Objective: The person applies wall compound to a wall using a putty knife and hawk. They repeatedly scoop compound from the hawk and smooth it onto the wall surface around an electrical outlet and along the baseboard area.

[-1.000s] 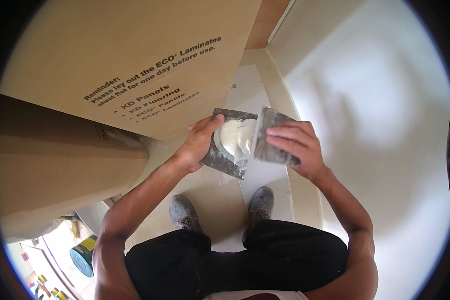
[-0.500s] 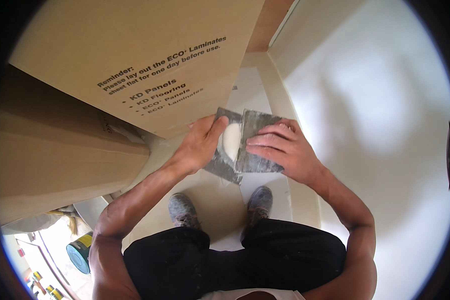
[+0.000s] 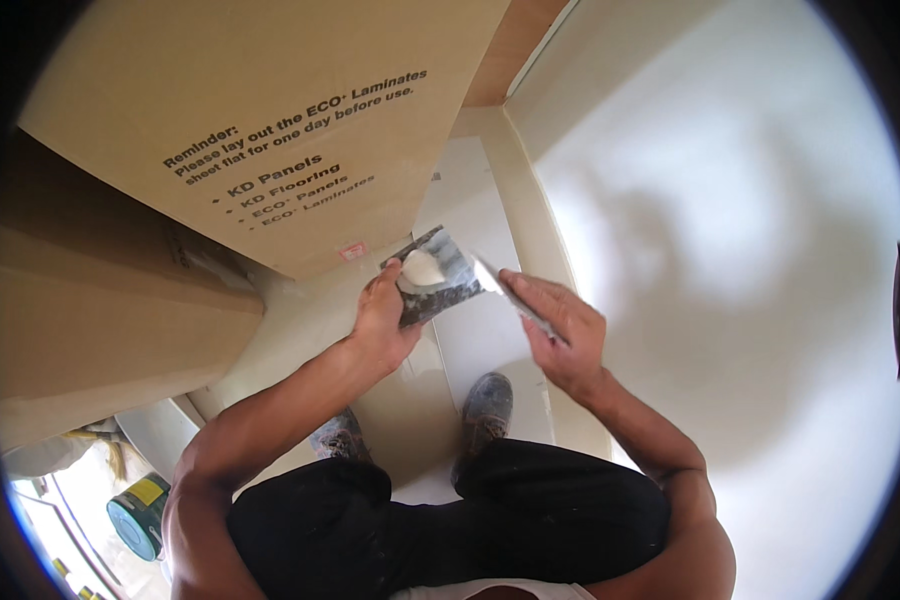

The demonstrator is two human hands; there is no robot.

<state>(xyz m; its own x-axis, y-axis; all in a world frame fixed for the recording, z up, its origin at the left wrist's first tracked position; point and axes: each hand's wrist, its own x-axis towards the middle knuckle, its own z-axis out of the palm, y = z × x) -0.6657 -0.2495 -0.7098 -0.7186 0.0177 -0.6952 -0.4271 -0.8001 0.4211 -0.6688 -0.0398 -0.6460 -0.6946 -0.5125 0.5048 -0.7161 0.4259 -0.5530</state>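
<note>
My left hand grips a flat, dark grey putty blade, fingers under it and thumb at its edge. A mound of white putty lies on its upper face. To the right, my right hand is closed on a second flat putty blade, turned nearly edge-on. White putty shows on the far end of that blade, close to the right edge of the left one. Whether the two blades touch is hard to tell.
Large cardboard boxes rise at the left. A white wall stands close on the right. My shoes are on the floor below my hands. At the lower left sits a dark green bucket.
The right blade has come off the left one and turned from flat to nearly edge-on. My left hand has shifted left and tilted its blade. More of the putty mound shows.
</note>
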